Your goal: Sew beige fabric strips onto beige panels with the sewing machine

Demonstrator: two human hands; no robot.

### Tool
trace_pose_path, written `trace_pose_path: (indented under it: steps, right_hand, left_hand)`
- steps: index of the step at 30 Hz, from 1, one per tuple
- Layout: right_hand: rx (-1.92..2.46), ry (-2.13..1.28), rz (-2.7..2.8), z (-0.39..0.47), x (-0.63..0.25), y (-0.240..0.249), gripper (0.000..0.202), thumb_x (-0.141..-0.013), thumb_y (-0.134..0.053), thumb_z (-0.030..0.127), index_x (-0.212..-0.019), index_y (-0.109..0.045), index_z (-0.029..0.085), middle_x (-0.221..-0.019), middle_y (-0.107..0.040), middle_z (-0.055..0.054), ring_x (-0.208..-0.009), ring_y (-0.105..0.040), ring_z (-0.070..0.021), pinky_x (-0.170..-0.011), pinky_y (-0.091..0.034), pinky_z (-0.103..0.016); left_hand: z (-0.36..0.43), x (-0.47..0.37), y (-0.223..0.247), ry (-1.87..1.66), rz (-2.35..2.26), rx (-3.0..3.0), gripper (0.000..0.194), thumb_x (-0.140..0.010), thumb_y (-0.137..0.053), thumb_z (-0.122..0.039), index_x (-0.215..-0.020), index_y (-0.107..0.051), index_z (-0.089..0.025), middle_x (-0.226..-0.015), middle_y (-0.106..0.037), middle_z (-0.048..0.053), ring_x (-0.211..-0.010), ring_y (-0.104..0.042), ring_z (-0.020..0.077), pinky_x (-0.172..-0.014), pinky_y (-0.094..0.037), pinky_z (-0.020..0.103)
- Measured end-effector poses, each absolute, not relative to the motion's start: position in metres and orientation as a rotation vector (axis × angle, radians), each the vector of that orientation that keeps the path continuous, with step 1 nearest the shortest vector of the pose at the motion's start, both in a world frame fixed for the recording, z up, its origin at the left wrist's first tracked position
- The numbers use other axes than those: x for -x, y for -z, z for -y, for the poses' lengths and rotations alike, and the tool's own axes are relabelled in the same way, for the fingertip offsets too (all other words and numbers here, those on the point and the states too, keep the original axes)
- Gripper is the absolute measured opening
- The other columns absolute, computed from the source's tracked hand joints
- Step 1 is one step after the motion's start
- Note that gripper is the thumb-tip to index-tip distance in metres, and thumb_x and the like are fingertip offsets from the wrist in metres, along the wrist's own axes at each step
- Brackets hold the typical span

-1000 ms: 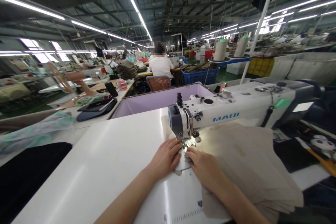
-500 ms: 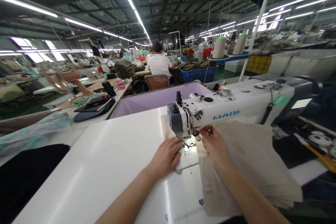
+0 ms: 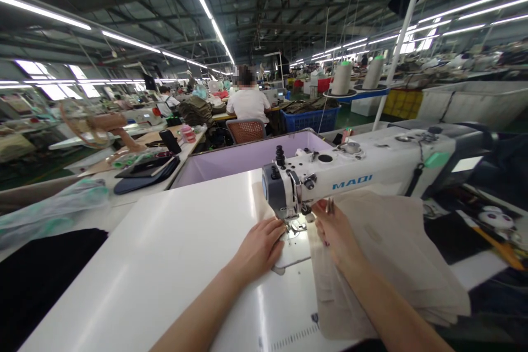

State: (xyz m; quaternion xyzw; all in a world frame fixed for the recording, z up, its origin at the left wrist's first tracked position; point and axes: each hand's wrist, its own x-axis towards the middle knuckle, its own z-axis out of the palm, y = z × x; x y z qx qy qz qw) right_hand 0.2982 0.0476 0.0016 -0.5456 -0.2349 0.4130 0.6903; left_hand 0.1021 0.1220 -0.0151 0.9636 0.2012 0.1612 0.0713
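Note:
A white sewing machine (image 3: pixel 355 176) reaches in from the right, its needle area lit. My left hand (image 3: pixel 259 245) lies just left of the presser foot (image 3: pixel 297 225), fingers together near the metal plate; what is under the fingertips is hidden. To the right of the foot, my right hand (image 3: pixel 332 225) is closed with a small metal tool (image 3: pixel 330 206) showing between its fingers, probably tweezers. Beige fabric pieces (image 3: pixel 383 236) lie in a stack under and beside my right forearm. More beige fabric (image 3: pixel 259 201) shows behind the left fingertips.
Behind the white table (image 3: pixel 165 253) is a lilac-lined bin (image 3: pixel 247 157). A person (image 3: pixel 247 103) in white sits beyond it, near a blue basket (image 3: pixel 311 119). Thread cones (image 3: pixel 342 78) stand at the right. Black cloth (image 3: pixel 45 280) lies at the left.
The camera view has shifted slightly. Both hands stay almost in the same places beside the presser foot, and the metal tool in my right hand has tilted a little.

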Motion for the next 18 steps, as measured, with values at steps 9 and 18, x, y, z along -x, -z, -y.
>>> trace_pose_path:
  steps: [9, 18]
  right_hand:
    - [1.495, -0.67, 1.147, 0.006, -0.282, 0.003, 0.016, -0.085, -0.063, 0.037, -0.081, -0.069, 0.023, -0.084, -0.072, -0.003, -0.075, -0.063, -0.0193, -0.071, -0.05, -0.03]
    - [1.817, -0.426, 1.972, 0.031, -0.277, 0.021, 0.037, -0.088, -0.048, 0.004, -0.113, -0.067, 0.022, -0.113, -0.07, -0.004, -0.094, -0.07, -0.0205, -0.078, -0.052, -0.029]
  left_hand:
    - [-0.073, -0.109, -0.006, -0.127, -0.913, -2.928, 0.027, -0.091, -0.064, -0.026, -0.116, -0.064, -0.017, -0.121, -0.067, 0.012, -0.108, -0.062, 0.033, -0.089, -0.058, 0.05]
    - [-0.042, -0.102, 0.002, -0.227, -0.68, -2.886, 0.03, -0.094, -0.058, -0.022, -0.123, -0.06, -0.017, -0.131, -0.065, 0.011, -0.115, -0.059, 0.0298, -0.101, -0.054, 0.047]
